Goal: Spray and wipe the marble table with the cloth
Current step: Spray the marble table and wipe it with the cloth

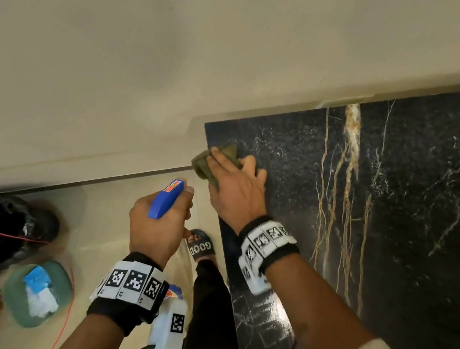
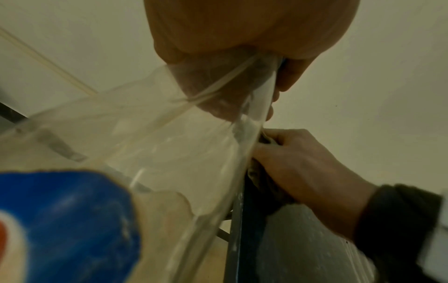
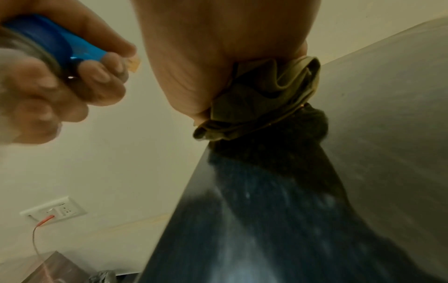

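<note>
The black marble table [image 1: 396, 214] with gold and white veins fills the right of the head view. My right hand [image 1: 235, 190] grips a bunched olive cloth [image 1: 203, 164] and holds it down on the table's far left corner. From the right wrist, the cloth [image 3: 266, 99] shows crumpled under the palm on the table [image 3: 290, 210]. My left hand [image 1: 156, 223] holds a spray bottle [image 1: 166, 199] by its blue head, off the table's left edge. The bottle's clear body [image 2: 169, 143] with its blue label hangs below that hand.
A cream wall runs behind the table. On the floor to the left stand a green bin [image 1: 35, 291] and a dark bag [image 1: 2, 230], with a red cord [image 1: 59, 328] trailing. My sandalled foot [image 1: 201, 246] is beside the table edge. A wall socket [image 3: 53, 211] sits low.
</note>
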Tool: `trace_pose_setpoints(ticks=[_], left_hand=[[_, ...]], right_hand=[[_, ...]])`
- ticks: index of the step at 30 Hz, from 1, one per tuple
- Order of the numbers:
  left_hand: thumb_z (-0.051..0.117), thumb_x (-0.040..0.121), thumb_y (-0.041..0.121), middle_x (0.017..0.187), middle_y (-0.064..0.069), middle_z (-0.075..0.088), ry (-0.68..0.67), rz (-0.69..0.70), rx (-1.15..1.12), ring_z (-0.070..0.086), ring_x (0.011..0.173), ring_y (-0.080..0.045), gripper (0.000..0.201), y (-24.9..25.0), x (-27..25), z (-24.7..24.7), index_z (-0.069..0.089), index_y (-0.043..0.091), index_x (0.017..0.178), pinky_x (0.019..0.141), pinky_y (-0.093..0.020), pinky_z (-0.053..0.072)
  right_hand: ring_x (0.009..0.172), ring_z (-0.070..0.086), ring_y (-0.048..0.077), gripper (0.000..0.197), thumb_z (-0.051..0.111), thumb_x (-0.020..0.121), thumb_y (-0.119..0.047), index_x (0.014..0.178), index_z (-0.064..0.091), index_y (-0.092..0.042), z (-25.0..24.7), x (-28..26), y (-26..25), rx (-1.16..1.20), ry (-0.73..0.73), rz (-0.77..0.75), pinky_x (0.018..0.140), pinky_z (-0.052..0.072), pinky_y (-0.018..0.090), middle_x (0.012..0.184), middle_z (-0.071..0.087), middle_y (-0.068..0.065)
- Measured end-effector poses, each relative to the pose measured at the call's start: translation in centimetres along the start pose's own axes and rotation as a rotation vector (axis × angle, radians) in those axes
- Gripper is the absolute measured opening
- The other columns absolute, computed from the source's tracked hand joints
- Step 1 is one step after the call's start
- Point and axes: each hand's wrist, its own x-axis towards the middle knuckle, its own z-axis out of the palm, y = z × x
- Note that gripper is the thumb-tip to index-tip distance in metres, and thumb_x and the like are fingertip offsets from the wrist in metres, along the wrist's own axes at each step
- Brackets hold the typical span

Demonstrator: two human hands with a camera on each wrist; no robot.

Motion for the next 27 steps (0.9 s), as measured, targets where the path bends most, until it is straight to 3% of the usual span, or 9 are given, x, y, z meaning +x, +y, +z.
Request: trace_pose_setpoints(ticks=[4,7,10,14,18,21,23,27], left_hand=[[0.072,0.094,0.029,0.058,-0.002,0.064,0.004,-0.017,0.012,0.062,0.057,-0.026,0.034,-0.7,-0.3,-0.2,0.071,0.008,0.067,0.064,-0.055,0.062],[0.071,0.094,0.029,0.059,-0.003,0.064,0.003,-0.015,0.035,0.062,0.057,-0.024,0.033,-1.2,-0.2,-0.4,0.07,0.009,0.067,0.064,-0.058,0.062],[0.071,0.094,0.029,0.059,-0.002,0.064,0.009,-0.018,0.043,0.062,0.057,-0.024,0.034,-1.4,-0.2,-0.6,0.07,0.01,0.066,0.065,-0.058,0.063],[0.071,0.096,0.031,0.059,-0.002,0.065,0.014,-0.004,0.028,0.065,0.059,-0.032,0.033,-1.5,-0.4,-1.5,0.071,0.011,0.069,0.065,-0.056,0.062],[0.072,0.095,0.029,0.06,-0.005,0.065,0.028,0.024,-0.003,0.065,0.058,-0.031,0.034,-1.7,-1.4,-2.5,0.071,0.007,0.069,0.061,-0.055,0.062],[0.073,0.093,0.029,0.061,-0.01,0.066,0.04,0.034,-0.019,0.063,0.057,-0.029,0.036,-3.3,-2.7,-2.9,0.07,0.001,0.069,0.058,-0.056,0.061],[0.073,0.092,0.031,0.062,-0.011,0.066,0.044,0.031,-0.031,0.063,0.058,-0.029,0.037,-4.6,-3.8,-3.3,0.07,0.001,0.07,0.059,-0.058,0.06],[0.072,0.093,0.033,0.064,-0.016,0.065,0.059,0.026,-0.061,0.063,0.062,-0.041,0.038,-7.0,-5.9,-4.4,0.071,0.001,0.073,0.062,-0.06,0.059]], right_hand=[[0.115,0.037,0.026,0.047,0.05,0.097,-0.037,0.144,0.048,-0.034,-0.9,5.8,-0.5,0.024,-0.013,0.043,0.087,0.036,0.043,0.158,0.037,-0.018],[0.118,0.037,0.028,0.046,0.052,0.095,-0.035,0.141,0.051,-0.035,-1.1,6.9,-0.9,0.028,-0.031,0.059,0.088,0.037,0.045,0.157,0.038,-0.019],[0.121,0.038,0.028,0.047,0.054,0.092,-0.034,0.139,0.052,-0.037,-1.2,4.2,-0.4,-0.076,-0.066,-0.122,0.087,0.034,0.044,0.155,0.039,-0.02],[0.117,0.038,0.025,0.048,0.052,0.087,-0.045,0.135,0.054,-0.037,-1.8,-0.1,1.5,-0.179,-0.194,-0.343,0.085,0.032,0.044,0.144,0.049,-0.016],[0.117,0.04,0.026,0.043,0.049,0.085,-0.042,0.126,0.06,-0.033,-3.2,2.2,1.3,-0.329,-0.276,-0.471,0.088,0.031,0.047,0.129,0.061,-0.011],[0.125,0.039,0.029,0.035,0.051,0.08,-0.038,0.108,0.068,-0.028,-4.4,6.2,-0.7,-0.502,-0.29,-0.456,0.099,0.028,0.056,0.111,0.068,-0.006],[0.127,0.038,0.033,0.032,0.05,0.086,-0.038,0.107,0.069,-0.022,-5.2,7.7,-2.1,-0.619,-0.325,-0.43,0.102,0.028,0.059,0.11,0.067,0.0],[0.12,0.041,0.033,0.027,0.043,0.092,-0.038,0.096,0.061,-0.019,-5.8,5.4,-4.7,-0.699,-0.41,-0.385,0.091,0.035,0.052,0.097,0.054,0.004]])
